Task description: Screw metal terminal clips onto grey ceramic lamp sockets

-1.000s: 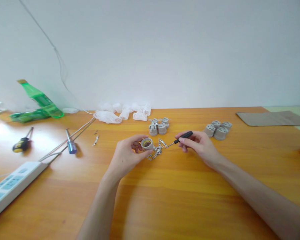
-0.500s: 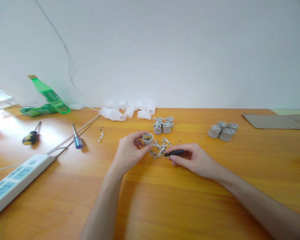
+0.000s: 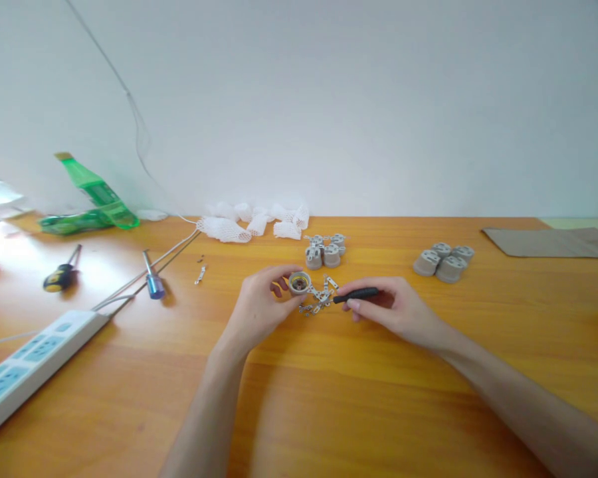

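Observation:
Between the thumb and fingers of my left hand point(image 3: 262, 305) is a grey lamp socket point(image 3: 299, 283), its open end with a brass-coloured thread tilted up toward me. My right hand point(image 3: 391, 305) grips a screwdriver by its black handle point(image 3: 356, 295); the thin shaft points left, over small metal brackets point(image 3: 323, 290). Those brackets lie in a loose heap between my hands, with several small screws point(image 3: 306, 309) at the near side. Just behind the heap, a group of grey lamp sockets point(image 3: 331, 254) stands with metal brackets on top.
More grey sockets point(image 3: 449, 265) stand at right, near a brown sheet point(image 3: 553, 242). White foam nets point(image 3: 224, 229) lie by the wall. To the left are a blue-handled screwdriver point(image 3: 154, 284), a yellow-black screwdriver point(image 3: 60, 277), a power strip point(image 3: 40, 362) and green bottles point(image 3: 99, 192).
My left hand has shifted slightly right and tipped the socket's open end more toward me. My right hand has moved a little right and up with the screwdriver.

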A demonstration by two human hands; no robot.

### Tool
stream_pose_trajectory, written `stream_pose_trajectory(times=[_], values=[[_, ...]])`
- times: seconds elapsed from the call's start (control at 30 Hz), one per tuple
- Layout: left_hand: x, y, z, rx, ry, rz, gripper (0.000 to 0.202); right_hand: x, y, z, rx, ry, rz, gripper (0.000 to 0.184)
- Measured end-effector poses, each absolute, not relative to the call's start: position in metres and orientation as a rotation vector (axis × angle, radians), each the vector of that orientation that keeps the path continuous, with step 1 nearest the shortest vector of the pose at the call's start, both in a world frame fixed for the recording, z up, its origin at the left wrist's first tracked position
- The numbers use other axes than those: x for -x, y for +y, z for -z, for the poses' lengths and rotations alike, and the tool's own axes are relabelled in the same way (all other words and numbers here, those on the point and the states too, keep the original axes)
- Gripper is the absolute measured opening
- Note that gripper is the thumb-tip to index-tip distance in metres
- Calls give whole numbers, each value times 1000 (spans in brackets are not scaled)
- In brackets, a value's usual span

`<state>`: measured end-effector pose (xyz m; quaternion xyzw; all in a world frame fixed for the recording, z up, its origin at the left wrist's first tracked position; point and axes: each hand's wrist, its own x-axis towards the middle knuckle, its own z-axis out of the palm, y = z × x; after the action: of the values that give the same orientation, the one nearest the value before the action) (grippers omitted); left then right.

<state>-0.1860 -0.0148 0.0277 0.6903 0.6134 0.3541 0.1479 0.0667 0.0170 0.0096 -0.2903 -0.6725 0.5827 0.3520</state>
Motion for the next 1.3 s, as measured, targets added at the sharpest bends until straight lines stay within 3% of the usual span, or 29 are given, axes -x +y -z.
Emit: stream_pose_trajectory(times=[0.57,0.8,1.03,1.17,1.3], values=[[167,-19,-35,-2139,1508,-1015,32,-69,17,-27,752,-1756,-1303,23],[159,-19,-34,-2139,1576,-967,29,-81,31,-22,724,-1437,-1266,17],[138,-21,-20,-2166,1542,-764,35,-96,53,-6,1033,-1441,-994,21],[141,-21,-23,-2236,1539,-785,53,-97,55,0,1076,-1485,-976,22],[144,-23,-32,-2282,1409,-705,27,-95,53,-1,1070,-1535,-992,24]])
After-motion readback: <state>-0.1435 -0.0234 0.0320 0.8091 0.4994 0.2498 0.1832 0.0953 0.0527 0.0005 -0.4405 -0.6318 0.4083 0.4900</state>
